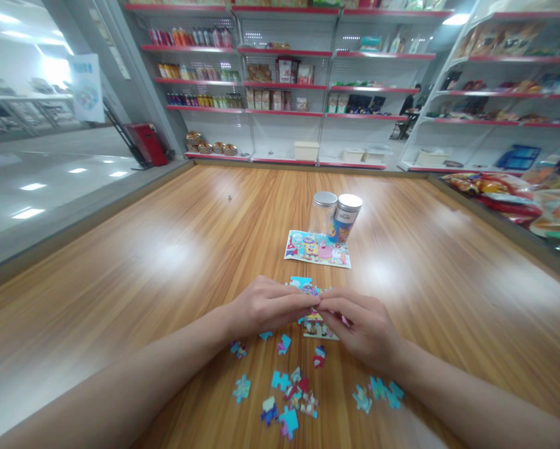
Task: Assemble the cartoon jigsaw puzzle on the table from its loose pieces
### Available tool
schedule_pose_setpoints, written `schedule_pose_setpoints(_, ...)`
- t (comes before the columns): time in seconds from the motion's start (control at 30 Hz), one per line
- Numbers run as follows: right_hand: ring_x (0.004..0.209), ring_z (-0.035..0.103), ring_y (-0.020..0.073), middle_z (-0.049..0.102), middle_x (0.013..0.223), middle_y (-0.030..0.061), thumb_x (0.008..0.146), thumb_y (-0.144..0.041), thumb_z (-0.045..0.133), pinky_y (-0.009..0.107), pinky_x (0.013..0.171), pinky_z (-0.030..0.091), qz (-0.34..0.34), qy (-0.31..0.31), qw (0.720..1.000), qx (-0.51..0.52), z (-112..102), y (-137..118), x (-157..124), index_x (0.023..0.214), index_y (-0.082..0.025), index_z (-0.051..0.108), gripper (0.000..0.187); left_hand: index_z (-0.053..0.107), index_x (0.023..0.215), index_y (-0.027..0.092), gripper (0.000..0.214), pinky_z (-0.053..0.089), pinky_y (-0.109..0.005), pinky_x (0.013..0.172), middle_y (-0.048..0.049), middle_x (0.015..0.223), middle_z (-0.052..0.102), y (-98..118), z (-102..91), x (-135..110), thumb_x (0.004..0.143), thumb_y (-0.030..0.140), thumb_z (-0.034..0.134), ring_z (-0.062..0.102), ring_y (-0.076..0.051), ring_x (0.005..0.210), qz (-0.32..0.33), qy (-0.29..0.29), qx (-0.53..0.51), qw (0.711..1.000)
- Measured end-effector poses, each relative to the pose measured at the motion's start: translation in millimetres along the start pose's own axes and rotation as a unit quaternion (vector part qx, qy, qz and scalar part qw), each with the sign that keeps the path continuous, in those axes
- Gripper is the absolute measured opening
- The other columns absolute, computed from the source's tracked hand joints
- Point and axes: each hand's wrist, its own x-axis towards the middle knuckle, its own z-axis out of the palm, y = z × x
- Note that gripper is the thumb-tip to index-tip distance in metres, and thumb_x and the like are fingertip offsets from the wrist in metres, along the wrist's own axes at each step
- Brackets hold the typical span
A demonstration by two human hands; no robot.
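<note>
Both hands meet fingertip to fingertip over a partly joined jigsaw puzzle (pixel 313 328), covering its middle. My left hand (pixel 271 304) comes in from the left, fingers together and bent down onto the puzzle. From the right, my right hand (pixel 362 321) has its fingers closed on the puzzle, with a bit of pink showing between thumb and fingers. The exact pieces under the fingertips are hidden. Nearer me lie loose jigsaw pieces: a blue and pink one (pixel 284 343), a red one (pixel 319 356), a small heap (pixel 301 393), and several blue ones (pixel 386 391) by my right forearm.
Beyond the puzzle lies a cartoon picture card (pixel 317 251). A clear jar (pixel 323 215) and a printed jar (pixel 346 218), both silver-lidded, stand behind it. The wooden table (pixel 168 249) has a raised edge. Stocked shelves (pixel 284 112) line the back; snack bags (pixel 499 196) are at right.
</note>
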Motion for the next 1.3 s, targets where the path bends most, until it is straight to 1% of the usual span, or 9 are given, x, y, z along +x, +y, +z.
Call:
schedule_pose_setpoints(0.07, 0.084, 0.070, 0.0139, 0.075, 0.099, 0.0072, 0.093, -0.010, 0.063, 0.024, 0.071, 0.058, 0.010, -0.002, 1.000, -0.003, -1.4, 0.2, 0.8, 0.102, -0.017, 0.070, 0.013, 0.068, 0.123, 0.018, 0.033, 0.060, -0.019, 0.070, -0.0045, 0.094, 0.079, -0.7, 0.7, 1.2, 0.090, 0.018, 0.072, 0.074, -0.012, 0.075, -0.035, 0.019, -0.024, 0.999)
schedule_pose_setpoints(0.17, 0.071, 0.066, 0.0116, 0.073, 0.100, 0.0077, 0.091, -0.010, 0.063, 0.022, 0.058, 0.053, 0.034, 0.005, 0.999, -0.008, -3.9, 0.6, 1.4, 0.102, -0.018, 0.070, 0.015, 0.074, 0.111, 0.017, 0.023, 0.053, -0.015, 0.054, -0.0031, 0.081, 0.077, -4.6, -0.3, 3.0, 0.089, 0.023, 0.074, 0.063, -0.007, 0.056, -0.172, 0.068, -0.083, 0.979)
schedule_pose_setpoints(0.27, 0.062, 0.060, 0.0091, 0.072, 0.099, 0.0075, 0.091, -0.009, 0.062, 0.021, 0.052, 0.049, 0.055, 0.010, 0.998, -0.003, -4.8, 2.0, 0.5, 0.100, -0.018, 0.070, 0.015, 0.074, 0.110, 0.015, 0.025, 0.044, -0.014, 0.042, -0.0040, 0.081, 0.075, -12.3, -2.9, 2.8, 0.089, 0.028, 0.074, 0.056, -0.005, 0.048, -0.319, 0.115, -0.175, 0.924)
schedule_pose_setpoints(0.37, 0.063, 0.060, 0.0099, 0.070, 0.098, 0.0071, 0.091, -0.010, 0.061, 0.022, 0.052, 0.048, 0.072, 0.005, 0.997, 0.005, -3.9, 3.8, -1.6, 0.101, -0.018, 0.070, 0.016, 0.073, 0.111, 0.015, 0.028, 0.039, -0.014, 0.038, -0.0028, 0.078, 0.071, -19.7, -4.8, 1.4, 0.088, 0.030, 0.075, 0.051, -0.004, 0.043, -0.382, 0.151, -0.238, 0.880)
schedule_pose_setpoints(0.5, 0.061, 0.057, 0.0100, 0.070, 0.094, 0.0056, 0.091, -0.010, 0.061, 0.023, 0.052, 0.046, 0.081, -0.014, 0.996, 0.019, -3.0, 4.8, -4.0, 0.101, -0.019, 0.070, 0.016, 0.073, 0.108, 0.015, 0.028, 0.038, -0.015, 0.037, -0.0028, 0.080, 0.070, -22.1, -6.1, 1.0, 0.085, 0.032, 0.076, 0.049, -0.003, 0.042, -0.413, 0.164, -0.253, 0.860)
schedule_pose_setpoints(0.73, 0.063, 0.057, 0.0103, 0.069, 0.091, 0.0050, 0.092, -0.011, 0.061, 0.024, 0.055, 0.046, 0.084, -0.034, 0.996, 0.027, -4.2, 4.1, -4.7, 0.099, -0.018, 0.069, 0.014, 0.068, 0.105, 0.014, 0.029, 0.041, -0.016, 0.041, -0.0033, 0.083, 0.071, -20.6, -7.8, 5.7, 0.085, 0.034, 0.075, 0.053, -0.005, 0.048, -0.453, 0.100, -0.227, 0.856)
schedule_pose_setpoints(0.87, 0.063, 0.057, 0.0107, 0.069, 0.091, 0.0049, 0.092, -0.011, 0.060, 0.024, 0.056, 0.045, 0.093, -0.043, 0.994, 0.025, -4.4, 3.9, -4.7, 0.099, -0.018, 0.069, 0.013, 0.066, 0.097, 0.013, 0.023, 0.050, -0.018, 0.054, -0.0044, 0.083, 0.073, -23.6, -6.9, 5.9, 0.084, 0.030, 0.075, 0.065, -0.011, 0.062, -0.445, 0.063, -0.208, 0.869)
schedule_pose_setpoints(1.03, 0.062, 0.056, 0.0103, 0.069, 0.087, 0.0038, 0.092, -0.012, 0.060, 0.024, 0.056, 0.044, 0.094, -0.047, 0.994, 0.025, -4.3, 4.5, -4.2, 0.097, -0.018, 0.069, 0.012, 0.064, 0.091, 0.015, 0.017, 0.053, -0.022, 0.063, -0.0039, 0.079, 0.073, -25.6, -6.0, 3.6, 0.092, 0.032, 0.065, 0.068, -0.014, 0.070, -0.424, 0.027, -0.194, 0.884)
schedule_pose_setpoints(1.3, 0.062, 0.054, 0.0106, 0.067, 0.083, 0.0033, 0.093, -0.014, 0.060, 0.025, 0.055, 0.042, 0.099, -0.065, 0.993, 0.026, -3.7, 4.7, -3.8, 0.095, -0.018, 0.069, 0.010, 0.067, 0.089, 0.016, 0.013, 0.037, -0.020, 0.051, 0.0024, 0.066, 0.062, -25.1, -7.4, 3.1, 0.092, 0.029, 0.063, 0.050, -0.009, 0.053, -0.402, -0.033, -0.072, 0.912)
